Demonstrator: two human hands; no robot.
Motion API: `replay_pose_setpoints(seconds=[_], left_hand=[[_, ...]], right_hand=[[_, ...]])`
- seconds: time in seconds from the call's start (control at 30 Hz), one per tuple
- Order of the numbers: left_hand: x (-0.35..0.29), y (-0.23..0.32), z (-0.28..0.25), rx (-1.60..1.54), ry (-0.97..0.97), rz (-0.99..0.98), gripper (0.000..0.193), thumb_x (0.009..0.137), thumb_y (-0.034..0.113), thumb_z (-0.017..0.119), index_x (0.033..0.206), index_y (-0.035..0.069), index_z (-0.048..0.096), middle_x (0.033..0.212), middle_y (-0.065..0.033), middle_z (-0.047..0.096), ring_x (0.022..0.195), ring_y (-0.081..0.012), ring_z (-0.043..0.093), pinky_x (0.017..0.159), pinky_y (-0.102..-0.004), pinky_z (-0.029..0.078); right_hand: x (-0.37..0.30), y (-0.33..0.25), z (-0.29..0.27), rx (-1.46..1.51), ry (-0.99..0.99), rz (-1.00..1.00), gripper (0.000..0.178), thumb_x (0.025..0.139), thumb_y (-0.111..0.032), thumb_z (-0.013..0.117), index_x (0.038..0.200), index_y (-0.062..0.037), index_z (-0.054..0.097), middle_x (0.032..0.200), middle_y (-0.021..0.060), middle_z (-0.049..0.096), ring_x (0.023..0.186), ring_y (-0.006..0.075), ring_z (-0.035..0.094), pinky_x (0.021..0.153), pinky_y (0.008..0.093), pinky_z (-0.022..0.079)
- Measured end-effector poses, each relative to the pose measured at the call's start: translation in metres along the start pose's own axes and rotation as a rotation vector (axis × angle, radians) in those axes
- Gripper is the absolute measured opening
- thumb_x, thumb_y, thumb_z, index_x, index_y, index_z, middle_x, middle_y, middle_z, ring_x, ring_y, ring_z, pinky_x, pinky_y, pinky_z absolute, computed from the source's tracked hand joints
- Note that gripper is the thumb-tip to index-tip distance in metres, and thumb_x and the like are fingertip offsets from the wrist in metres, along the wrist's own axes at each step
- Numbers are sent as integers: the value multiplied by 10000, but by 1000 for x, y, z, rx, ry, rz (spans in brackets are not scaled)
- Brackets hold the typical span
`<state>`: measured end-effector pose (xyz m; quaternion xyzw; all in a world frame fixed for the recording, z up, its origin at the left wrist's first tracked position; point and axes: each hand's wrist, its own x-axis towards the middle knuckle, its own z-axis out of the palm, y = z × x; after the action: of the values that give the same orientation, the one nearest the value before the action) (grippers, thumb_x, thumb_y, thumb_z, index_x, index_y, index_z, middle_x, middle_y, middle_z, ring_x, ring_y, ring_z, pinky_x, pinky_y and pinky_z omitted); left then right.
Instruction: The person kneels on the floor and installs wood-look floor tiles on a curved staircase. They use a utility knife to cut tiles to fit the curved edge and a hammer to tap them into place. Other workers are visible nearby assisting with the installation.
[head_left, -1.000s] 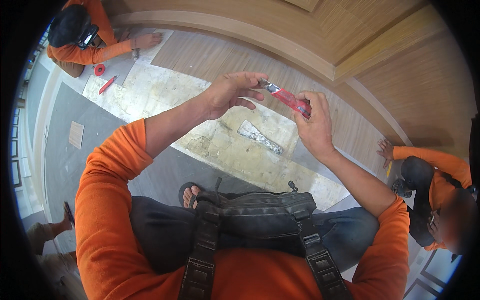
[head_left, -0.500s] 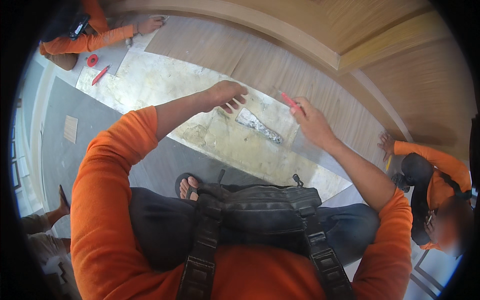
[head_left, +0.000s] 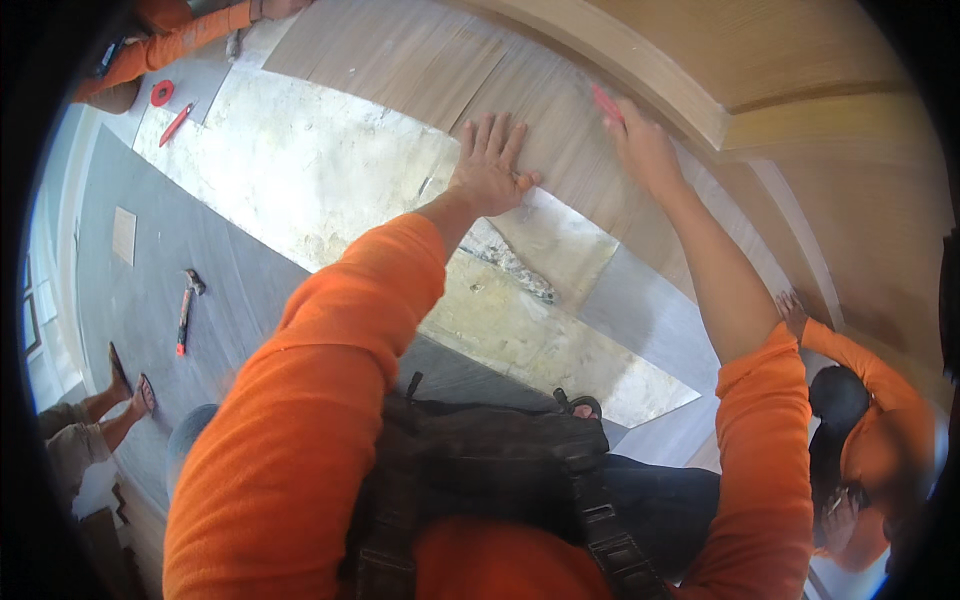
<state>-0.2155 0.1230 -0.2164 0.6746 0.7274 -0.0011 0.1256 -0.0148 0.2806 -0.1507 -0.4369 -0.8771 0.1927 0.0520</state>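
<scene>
Left hand (head_left: 492, 180): 12 o'clock, fingers spread, palm down at edge of wood-look planks (head_left: 400, 58) | Right hand (head_left: 641, 145): gripping red cutter (head_left: 607, 103), 1 o'clock | Done: planks laid, 11 to 1 o'clock | Remaining: bare patch (head_left: 290, 160), 10 to 4 o'clock, scraper (head_left: 514, 264) lying on it

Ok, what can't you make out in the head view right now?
All in the head view:
Red cutter: tip blurred; rear end covered by the right hand.
Left hand: palm hidden by the hand's own back.
Scraper: wide end partly hidden behind the left wrist.
Upper-left co-worker's hand: cut off by the upper edge.
Lower-right co-worker's hand: what is at its fingers is too small to identify.
</scene>
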Motion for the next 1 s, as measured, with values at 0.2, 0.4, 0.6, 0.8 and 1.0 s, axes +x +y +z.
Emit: replay_pose_setpoints(seconds=[0.2,0.4,0.6,0.8,1.0], left_hand=[[-4,-4,16,-30,80,7,828,975,659,299,1589,129,134,1645,-171,65,1525,-350,-9,1225,-510,-8],[6,-14,18,-516,232,-40,689,1010,583,309,1481,88,395,1532,-217,324,1479,-344,162,1205,-507,52],[11,48,-36,-2027,255,-511,514,1039,445,401,1131,-9,623,995,-115,671,851,-229,622,845,-400,496],[48,68,-82,-2547,297,-821,276,1022,315,498,980,53,570,898,-74,598,827,-227,593,755,-417,503],[30,78,-138,-2700,246,-880,305,1027,328,474,1054,30,538,953,-122,611,845,-241,625,738,-410,525]], right_hand=[[40,-36,7,1084,-335,320,476,932,-275,657,1301,-43,466,795,8,535,578,34,470,400,196,327],[-10,-87,-7,1180,-396,338,399,961,-261,631,1257,-51,465,808,32,562,540,60,480,382,200,329],[-44,-100,-2,1068,-268,348,303,955,-215,638,1185,-63,514,876,86,625,596,126,574,453,291,451],[-17,-133,-57,97,-117,39,237,897,-196,682,1027,-22,588,905,148,691,785,263,662,737,410,511],[-16,-163,-105,70,-245,160,272,890,-230,671,994,11,604,895,187,713,819,319,694,738,420,523]])
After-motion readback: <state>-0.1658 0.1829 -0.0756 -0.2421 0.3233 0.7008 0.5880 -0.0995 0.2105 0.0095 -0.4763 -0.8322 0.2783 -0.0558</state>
